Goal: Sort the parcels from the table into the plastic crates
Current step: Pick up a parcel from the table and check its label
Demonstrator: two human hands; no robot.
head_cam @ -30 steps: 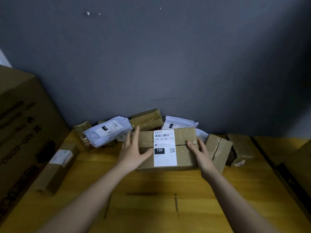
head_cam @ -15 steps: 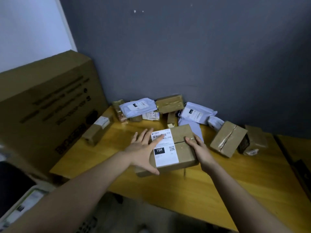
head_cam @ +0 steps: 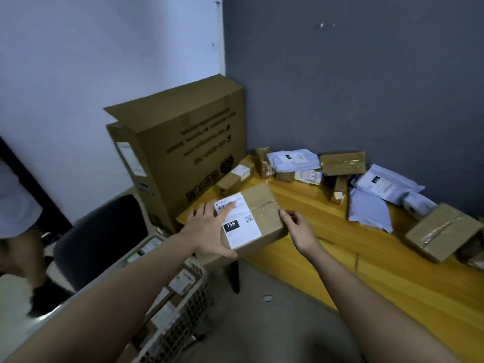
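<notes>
Since a second ago the 15H box (head_cam: 252,221) has come off the tabletop centre and now hangs over the table (head_cam: 392,271) edge at its 9 o'clock end, heading for the crate (head_cam: 183,318) below at 7 o'clock. Left hand (head_cam: 209,229) lies flat-fingered on the label with the thumb under the near edge; right hand (head_cam: 297,229) grasps the opposite side. Rigid taped cardboard, matte; soft grey poly mailers (head_cam: 293,159) are still piled at 1 o'clock; crate is pale lattice plastic.

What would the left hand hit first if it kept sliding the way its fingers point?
Probably the small brown box by the table corner, then the tall carton. The left hand lies on the 15H parcel; depth is unclear.
</notes>
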